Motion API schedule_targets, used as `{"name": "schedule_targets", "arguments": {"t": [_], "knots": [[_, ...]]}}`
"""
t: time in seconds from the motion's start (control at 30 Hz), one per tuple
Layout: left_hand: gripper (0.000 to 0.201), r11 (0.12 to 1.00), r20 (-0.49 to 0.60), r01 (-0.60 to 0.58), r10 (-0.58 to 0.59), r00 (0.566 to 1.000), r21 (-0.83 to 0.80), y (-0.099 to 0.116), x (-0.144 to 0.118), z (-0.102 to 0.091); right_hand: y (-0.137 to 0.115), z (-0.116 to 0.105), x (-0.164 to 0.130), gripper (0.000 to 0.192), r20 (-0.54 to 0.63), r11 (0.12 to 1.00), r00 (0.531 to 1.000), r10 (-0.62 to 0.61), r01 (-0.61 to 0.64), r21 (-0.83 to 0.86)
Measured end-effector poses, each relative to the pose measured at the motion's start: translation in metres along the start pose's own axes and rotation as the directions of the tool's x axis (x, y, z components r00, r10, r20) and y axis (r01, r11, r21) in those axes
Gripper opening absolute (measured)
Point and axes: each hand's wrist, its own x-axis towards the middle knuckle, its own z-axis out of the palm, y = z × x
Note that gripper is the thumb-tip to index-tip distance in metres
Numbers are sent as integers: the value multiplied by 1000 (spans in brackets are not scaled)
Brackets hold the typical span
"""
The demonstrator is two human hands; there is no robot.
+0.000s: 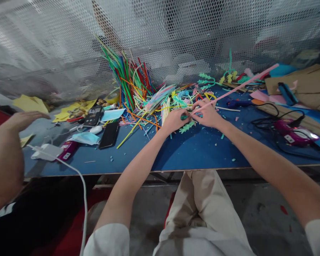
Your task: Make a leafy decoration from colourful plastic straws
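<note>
My right hand (208,114) is closed around the lower part of a long pink pipe cleaner (246,83), which slants up to the right. Touching it at the fingertips, my left hand (174,120) is closed too, with a bit of green between thumb and fingers. A light green leaf-shaped piece (187,128) shows just below the fingertips, partly hidden by the hands. Behind them lies a loose heap of pale pipe cleaners (160,99), and more green leafy pieces (206,81) rest farther back.
A tall bundle of coloured pipe cleaners (128,80) leans on the perforated metal screen (181,42). Left are a black phone (109,135), face masks (85,138) and another person's arm (6,153). Right are a purple device (296,132), a black cable (266,120) and cardboard (298,83).
</note>
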Motion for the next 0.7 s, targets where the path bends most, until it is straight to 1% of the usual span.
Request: {"name": "schedule_targets", "arguments": {"t": [0.13, 0.23, 0.37, 0.5, 0.7], "knots": [[7, 1000, 59, 9, -9, 998, 1, -2, 0, -1, 2, 1, 1, 25, 15, 1000, 1000, -3, 3, -7], [5, 1000, 97, -15, 17, 995, -24, -1, 0, -4, 4, 3, 1, 25, 5, 1000, 1000, -2, 2, 16], [8, 998, 69, -55, 57, 996, -30, 1, 0, -6, 6, 4, 1, 24, -13, 997, 1000, 14, -13, 78], [12, 994, 68, -105, 106, 992, -23, -1, 0, -6, 8, 4, 1, 25, 27, 995, 1000, -15, 13, 103], [10, 996, 81, -89, 92, 992, -30, -2, 0, -6, 12, 4, 3, 24, 83, 994, 996, -24, 15, 107]]}}
